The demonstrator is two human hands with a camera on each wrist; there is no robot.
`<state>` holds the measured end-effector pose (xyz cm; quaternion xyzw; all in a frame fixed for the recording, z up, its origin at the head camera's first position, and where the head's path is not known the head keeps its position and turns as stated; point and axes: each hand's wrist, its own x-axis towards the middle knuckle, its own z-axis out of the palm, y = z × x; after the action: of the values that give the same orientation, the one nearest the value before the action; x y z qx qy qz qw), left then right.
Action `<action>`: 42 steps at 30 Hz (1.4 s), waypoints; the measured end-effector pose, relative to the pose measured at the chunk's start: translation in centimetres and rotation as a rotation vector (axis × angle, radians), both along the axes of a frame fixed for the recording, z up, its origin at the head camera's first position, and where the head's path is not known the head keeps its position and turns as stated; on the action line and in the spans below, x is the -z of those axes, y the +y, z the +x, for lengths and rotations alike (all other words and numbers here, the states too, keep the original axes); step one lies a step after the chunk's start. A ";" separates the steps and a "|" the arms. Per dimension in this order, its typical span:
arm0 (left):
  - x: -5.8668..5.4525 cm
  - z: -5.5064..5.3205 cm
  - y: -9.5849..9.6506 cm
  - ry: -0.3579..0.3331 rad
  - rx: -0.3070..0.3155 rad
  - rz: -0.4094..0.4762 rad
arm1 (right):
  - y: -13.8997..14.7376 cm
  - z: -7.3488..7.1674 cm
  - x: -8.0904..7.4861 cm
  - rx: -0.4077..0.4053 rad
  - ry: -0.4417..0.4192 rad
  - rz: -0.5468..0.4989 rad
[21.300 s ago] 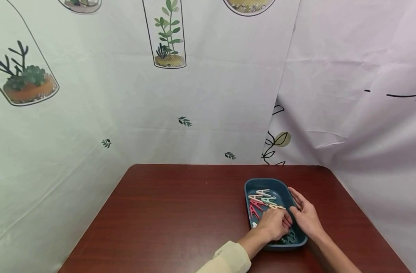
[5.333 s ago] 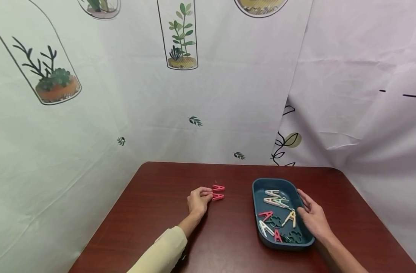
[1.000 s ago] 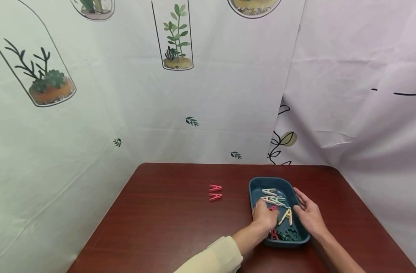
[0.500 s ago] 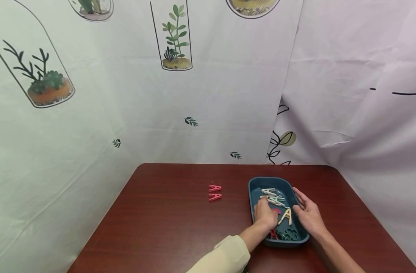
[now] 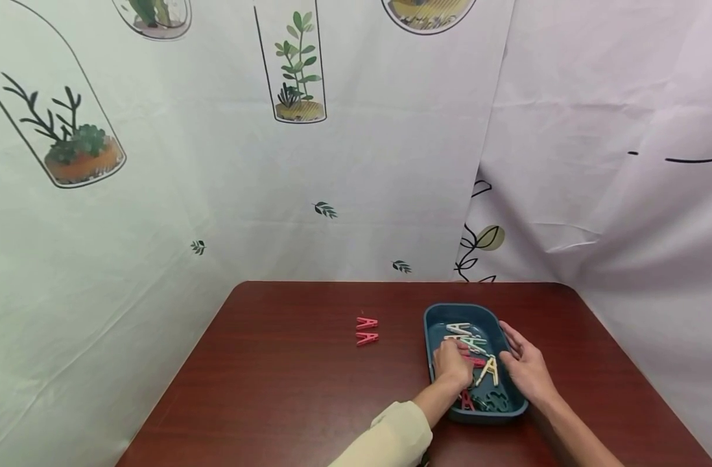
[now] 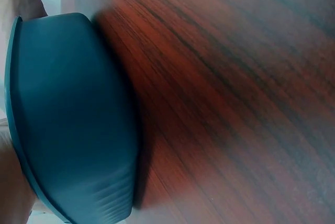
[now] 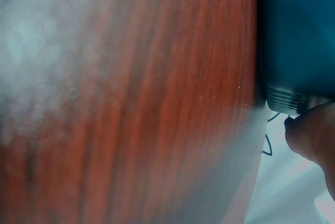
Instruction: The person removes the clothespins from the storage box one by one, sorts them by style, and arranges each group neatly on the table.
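Note:
A blue tray (image 5: 487,418) stands on the right of the table, holding several clothespins. My left hand (image 5: 452,364) reaches inside with curled fingers and pinches a pink clothespin (image 5: 476,362), partly hidden by the fingers. My right hand (image 5: 530,373) grips the tray's right side, thumb at the rim and fingers along the outer wall. Left of the tray, two pink clothespins (image 5: 373,336) lie one above the other on the table. The wrist views show mostly the tray's outer wall (image 6: 73,114), with part of the right hand (image 7: 314,135) at its end.
Inside the tray also lie a cream clothespin (image 5: 458,328), a mint one (image 5: 473,344), a yellow one (image 5: 490,370), a red one (image 5: 467,401) and dark green flower-shaped pieces (image 5: 496,401). A printed cloth (image 5: 356,162) hangs behind the brown table (image 5: 286,376).
Two pink clothespins now lie on the table. My left hand has come back into the tray, and the pink clothespin at its fingers has turned and shifted slightly right. The right hand stays put.

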<state>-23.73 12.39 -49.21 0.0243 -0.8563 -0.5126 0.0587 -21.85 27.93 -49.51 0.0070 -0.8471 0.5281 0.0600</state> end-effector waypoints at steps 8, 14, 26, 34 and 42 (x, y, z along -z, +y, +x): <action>0.0 0.0 0.2 0.018 0.005 0.055 | 0.0 0.0 0.0 -0.006 0.015 -0.012; -0.3 0.2 0.0 0.023 0.023 0.083 | 0.1 0.1 0.2 -0.015 0.027 -0.004; -0.7 0.3 0.1 0.020 0.029 0.216 | 0.0 0.1 0.2 -0.013 0.038 -0.008; -1.3 0.8 -0.3 0.027 0.074 0.291 | -0.1 0.2 0.0 -0.010 0.029 -0.004; -1.5 0.9 -0.5 0.058 0.107 0.321 | 0.0 0.1 0.0 -0.011 0.023 0.019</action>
<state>-22.84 11.88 -47.74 -0.0273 -0.7615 -0.6456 0.0514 -21.78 27.94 -49.53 0.0185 -0.8513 0.5201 0.0668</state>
